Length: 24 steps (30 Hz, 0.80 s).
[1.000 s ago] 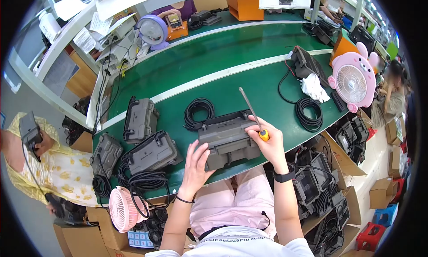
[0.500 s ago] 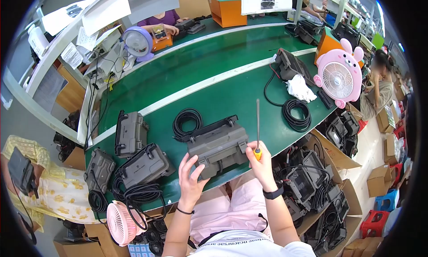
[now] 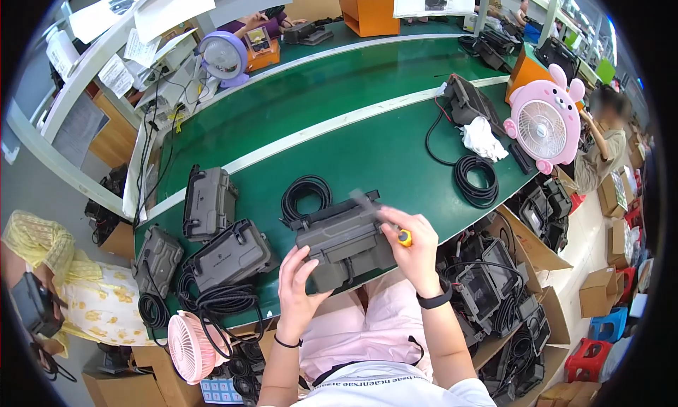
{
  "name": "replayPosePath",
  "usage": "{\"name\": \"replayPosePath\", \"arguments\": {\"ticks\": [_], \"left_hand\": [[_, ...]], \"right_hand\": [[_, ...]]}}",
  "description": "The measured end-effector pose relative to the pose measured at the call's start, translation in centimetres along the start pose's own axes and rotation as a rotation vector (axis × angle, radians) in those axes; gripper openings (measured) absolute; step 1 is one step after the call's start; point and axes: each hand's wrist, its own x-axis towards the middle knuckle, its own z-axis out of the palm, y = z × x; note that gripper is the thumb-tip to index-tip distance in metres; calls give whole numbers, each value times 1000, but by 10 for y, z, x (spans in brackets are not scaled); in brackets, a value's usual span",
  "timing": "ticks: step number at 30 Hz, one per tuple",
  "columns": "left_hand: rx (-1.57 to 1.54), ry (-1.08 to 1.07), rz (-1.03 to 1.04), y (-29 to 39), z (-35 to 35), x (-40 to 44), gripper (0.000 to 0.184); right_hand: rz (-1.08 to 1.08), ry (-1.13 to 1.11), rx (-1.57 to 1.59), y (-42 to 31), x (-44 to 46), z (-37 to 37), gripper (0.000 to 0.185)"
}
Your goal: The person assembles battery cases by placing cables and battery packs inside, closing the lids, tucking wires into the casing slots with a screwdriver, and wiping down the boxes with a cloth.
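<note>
One dark grey hard case (image 3: 346,243), head view: positioned at the near edge of the green bench (image 3: 367,152), long side toward the wearer. Left-hand grip (image 3: 298,288): partly spread about the left front corner of the case, holding it, fingers against the left end, thumb low at the front. Right-hand grip (image 3: 417,255): closed around the yellow handle of a screwdriver (image 3: 405,237), at the right end of the case; shaft blurred, directed up and left over the case top. Contact between right-hand grip and case: cannot tell. Just behind the case, toward its left: black cable coil (image 3: 289,197). Farther left on the bench: three similar cases (image 3: 233,257), with looped black cables (image 3: 224,301) nearby. At right on the bench: crumpled white cloth (image 3: 484,138), near a rabbit-shaped pink fan (image 3: 544,128).
</note>
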Motion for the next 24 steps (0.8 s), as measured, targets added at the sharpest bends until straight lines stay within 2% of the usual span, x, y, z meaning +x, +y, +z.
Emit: {"name": "replayPosePath", "arguments": {"ticks": [2,5,8,11,13,16,19,22,24], "left_hand": [[-11,5,-28,-2,0,2,85],[-69,26,-76,-7,5,2,87],[-70,25,-99,-7,4,8,90],[-75,13,-125,-5,2,15,92],[-76,-2,-128,-7,1,18,92],[-14,-48,-72,-5,-5,25,99],[205,-144,-39,10,-14,37,105],[282,-178,118,9,-12,43,108],[232,-192,130,3,-9,41,108]], "right_hand": [[-171,68,-148,-2,3,4,22],[-127,87,-23,10,-4,12,27],[-271,131,-125,16,-6,16,33],[-240,46,-357,0,-10,8,40],[-268,20,-385,-6,-8,4,44],[-323,23,-414,-9,-5,5,46],[-373,53,-460,-10,-1,7,45],[-357,30,-531,-16,-2,7,44],[-336,2,-554,-18,-2,6,45]]}}
